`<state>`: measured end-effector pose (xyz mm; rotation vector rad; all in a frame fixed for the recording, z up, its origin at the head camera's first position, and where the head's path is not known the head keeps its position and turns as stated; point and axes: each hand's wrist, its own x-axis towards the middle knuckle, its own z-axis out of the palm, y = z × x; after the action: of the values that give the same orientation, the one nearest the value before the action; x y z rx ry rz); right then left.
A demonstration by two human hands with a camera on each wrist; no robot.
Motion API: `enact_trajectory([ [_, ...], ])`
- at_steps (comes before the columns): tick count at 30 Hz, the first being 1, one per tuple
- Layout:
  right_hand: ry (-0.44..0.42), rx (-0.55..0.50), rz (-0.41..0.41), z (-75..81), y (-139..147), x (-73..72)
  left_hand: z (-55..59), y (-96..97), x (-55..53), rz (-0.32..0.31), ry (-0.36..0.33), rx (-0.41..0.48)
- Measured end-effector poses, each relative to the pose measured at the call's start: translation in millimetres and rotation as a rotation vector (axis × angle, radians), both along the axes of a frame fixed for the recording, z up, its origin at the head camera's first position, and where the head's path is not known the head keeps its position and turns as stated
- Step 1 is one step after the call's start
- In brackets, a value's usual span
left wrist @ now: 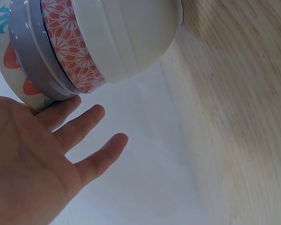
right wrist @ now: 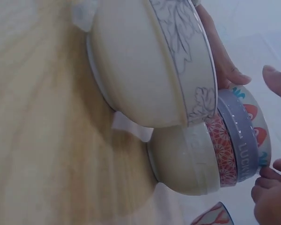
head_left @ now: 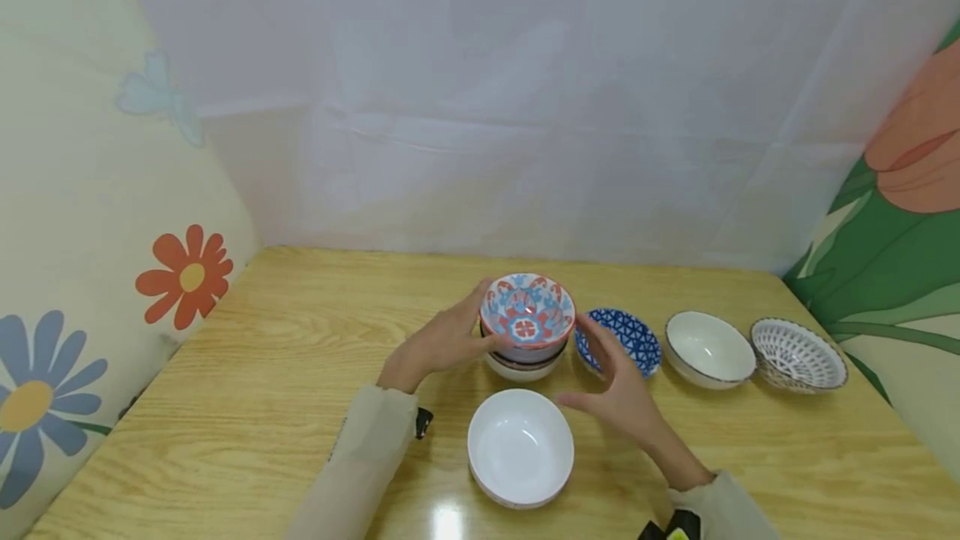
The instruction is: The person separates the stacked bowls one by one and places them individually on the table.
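Note:
A stack of nested bowls stands mid-table, topped by a red-and-blue patterned bowl [head_left: 528, 311]. Beneath it show a grey bowl [right wrist: 241, 136], a red floral band [left wrist: 72, 40] and a cream-coloured bowl [left wrist: 126, 37] at the bottom. My left hand [head_left: 450, 336] grips the patterned bowl from the left, thumb at the near side and fingers round the far side. On the stack's right, my right hand [head_left: 618, 390] has its fingers touching the patterned bowl's side, with the thumb spread away from it. A white bowl [head_left: 521, 448] sits nearer, between the forearms.
Right of the stack lies a blue-and-white patterned dish [head_left: 633, 340], partly behind my right hand. Farther right are a white bowl with a dark rim [head_left: 708, 348] and an oval lattice-patterned bowl [head_left: 798, 354]. A white sheet [head_left: 480, 107] hangs behind the wooden table [head_left: 300, 407].

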<state>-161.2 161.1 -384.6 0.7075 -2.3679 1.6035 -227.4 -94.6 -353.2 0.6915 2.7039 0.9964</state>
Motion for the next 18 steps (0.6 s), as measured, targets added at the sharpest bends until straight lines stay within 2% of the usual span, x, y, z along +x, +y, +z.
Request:
enact_trajectory([
  [6,-0.117,0.047,-0.043,6.3,-8,-16.4,-0.5,-1.3,0.9,0.004,-0.002,-0.003],
  [9,-0.145,0.054,-0.038,7.9,-12,-24.2,-0.4,-1.3,1.1,0.01,0.0,0.004],
  [18,-0.217,0.161,-0.061,16.7,-19,-43.0,-0.4,-0.4,0.1,-0.014,0.017,0.02],
])
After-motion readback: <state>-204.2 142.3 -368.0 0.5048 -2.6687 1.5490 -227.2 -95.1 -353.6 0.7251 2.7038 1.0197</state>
